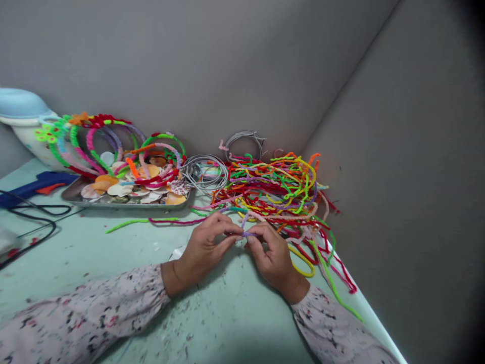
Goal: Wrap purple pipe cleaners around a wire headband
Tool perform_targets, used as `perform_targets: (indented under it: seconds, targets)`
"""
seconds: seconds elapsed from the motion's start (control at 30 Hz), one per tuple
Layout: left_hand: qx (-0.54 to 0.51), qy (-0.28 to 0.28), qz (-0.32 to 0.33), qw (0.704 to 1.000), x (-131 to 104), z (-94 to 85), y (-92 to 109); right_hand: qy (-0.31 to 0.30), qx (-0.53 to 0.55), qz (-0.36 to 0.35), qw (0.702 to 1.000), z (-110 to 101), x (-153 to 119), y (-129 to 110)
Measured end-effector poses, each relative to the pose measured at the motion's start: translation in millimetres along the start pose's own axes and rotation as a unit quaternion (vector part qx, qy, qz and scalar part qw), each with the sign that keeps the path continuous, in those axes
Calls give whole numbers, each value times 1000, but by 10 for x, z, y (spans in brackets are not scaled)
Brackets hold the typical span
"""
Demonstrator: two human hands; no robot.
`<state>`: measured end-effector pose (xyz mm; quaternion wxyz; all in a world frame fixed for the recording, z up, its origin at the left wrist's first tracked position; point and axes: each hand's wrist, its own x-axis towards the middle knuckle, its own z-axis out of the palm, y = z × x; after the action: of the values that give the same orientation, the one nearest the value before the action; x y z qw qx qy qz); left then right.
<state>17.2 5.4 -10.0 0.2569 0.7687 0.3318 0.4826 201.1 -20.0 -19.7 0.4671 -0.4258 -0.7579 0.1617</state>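
Observation:
Between my two hands, just above the table, is a purple pipe cleaner (245, 222) with a bend in it. The thumb and fingers of my left hand (208, 241) pinch its left side. My right hand (271, 253) pinches it from the right, and the two sets of fingertips nearly meet. Behind the fingers, a big tangled heap of pipe cleaners (273, 184) in red, yellow, green, orange and purple lies against the wall. A yellow loop (305, 265) of pipe cleaner rests beside my right wrist. The fingertips partly hide the purple piece.
A metal tray (125, 203) at the left holds seashells and several fuzzy wrapped headbands (91, 144). Coiled grey wire (206, 172) lies right of it. A blue glue gun (41, 183) with a black cord sits far left, before a lidded bin (34, 129). Walls stand behind and right.

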Motion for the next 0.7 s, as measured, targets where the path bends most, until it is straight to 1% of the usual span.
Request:
perform_targets:
  seconds: [0.23,0.4,0.7]
  targets:
    - [30,0,8,1000,1,-12,-23,2,-9,-16,1000,-2,5,8]
    - [31,2,16,999,3,-9,-24,6,-11,-29,999,-6,17,-5]
    - [38,-14,-6,999,-6,-16,50,11,-38,-55,998,-24,-5,-16]
